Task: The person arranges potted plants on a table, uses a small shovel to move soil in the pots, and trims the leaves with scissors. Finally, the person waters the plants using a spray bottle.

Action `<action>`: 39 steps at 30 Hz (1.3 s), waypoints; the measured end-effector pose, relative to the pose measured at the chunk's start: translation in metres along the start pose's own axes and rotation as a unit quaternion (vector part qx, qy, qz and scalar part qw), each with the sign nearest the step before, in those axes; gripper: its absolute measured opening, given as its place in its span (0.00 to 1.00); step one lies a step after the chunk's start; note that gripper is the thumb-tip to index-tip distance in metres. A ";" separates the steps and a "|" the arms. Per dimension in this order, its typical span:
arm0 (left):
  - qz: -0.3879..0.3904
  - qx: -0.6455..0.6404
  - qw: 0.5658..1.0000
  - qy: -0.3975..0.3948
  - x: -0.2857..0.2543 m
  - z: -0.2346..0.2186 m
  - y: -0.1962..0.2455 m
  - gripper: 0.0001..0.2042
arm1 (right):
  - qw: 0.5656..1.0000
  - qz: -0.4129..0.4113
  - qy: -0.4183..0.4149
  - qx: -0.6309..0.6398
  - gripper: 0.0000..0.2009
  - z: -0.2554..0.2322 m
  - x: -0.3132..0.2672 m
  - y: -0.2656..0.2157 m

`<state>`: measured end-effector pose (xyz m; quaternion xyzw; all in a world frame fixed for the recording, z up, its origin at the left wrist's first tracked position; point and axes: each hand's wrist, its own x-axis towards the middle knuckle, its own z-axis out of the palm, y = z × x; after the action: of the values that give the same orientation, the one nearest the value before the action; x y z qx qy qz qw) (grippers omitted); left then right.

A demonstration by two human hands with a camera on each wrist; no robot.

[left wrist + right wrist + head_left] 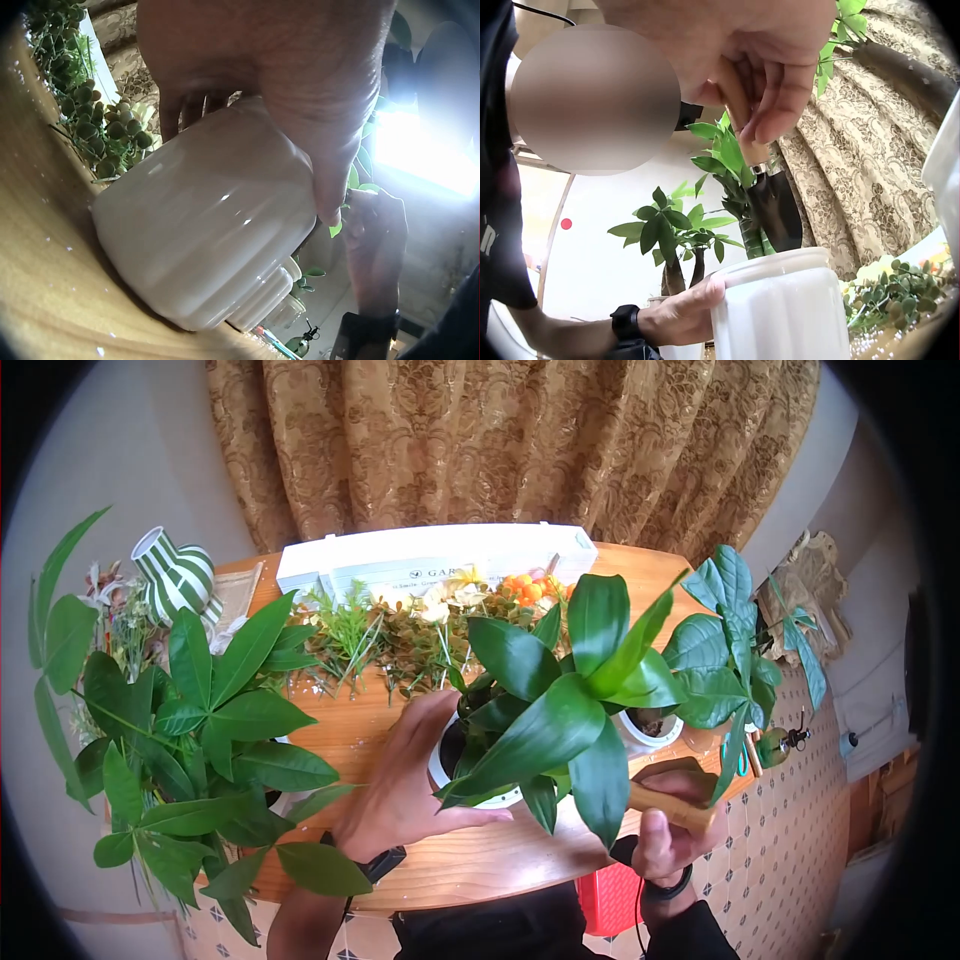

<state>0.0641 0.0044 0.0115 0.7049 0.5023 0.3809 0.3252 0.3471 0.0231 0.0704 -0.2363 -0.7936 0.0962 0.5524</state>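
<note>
Glossy white is showing on the pot (503,798), which is standing on the wooden desk (480,865); in the head view the left hand (400,785) is holding its left side, while the right hand (678,835), across the leafy plant (590,705), is gripping a trowel (690,813) whose handle (650,800) is pointing leftward, towards the pot. In the left wrist view, the left grip is sitting wide round the pot, clearly the nearer hand to it. In the right wrist view, the right grip is closing narrowly on the handle above the rim (780,262); the blade (778,208) is slanting steeply down, its tip meeting the rim's outline, so its depth is remaining unclear.
</note>
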 end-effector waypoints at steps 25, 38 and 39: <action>-0.024 -0.029 0.999 -0.007 0.000 0.001 -0.001 0.47 | 0.996 -0.012 -0.089 -0.024 0.18 -0.001 0.024 -0.019; 0.017 -0.004 0.999 0.027 0.004 -0.004 0.009 0.48 | 0.995 -0.011 -0.101 -0.010 0.17 0.008 0.028 -0.015; 0.017 -0.003 0.999 0.027 0.004 -0.003 0.008 0.48 | 0.995 -0.012 -0.100 -0.008 0.17 0.008 0.029 -0.015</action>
<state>0.0656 0.0061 0.0209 0.7022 0.4974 0.4066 0.3069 0.3272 0.0244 0.0976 -0.2205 -0.8485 0.1067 0.4691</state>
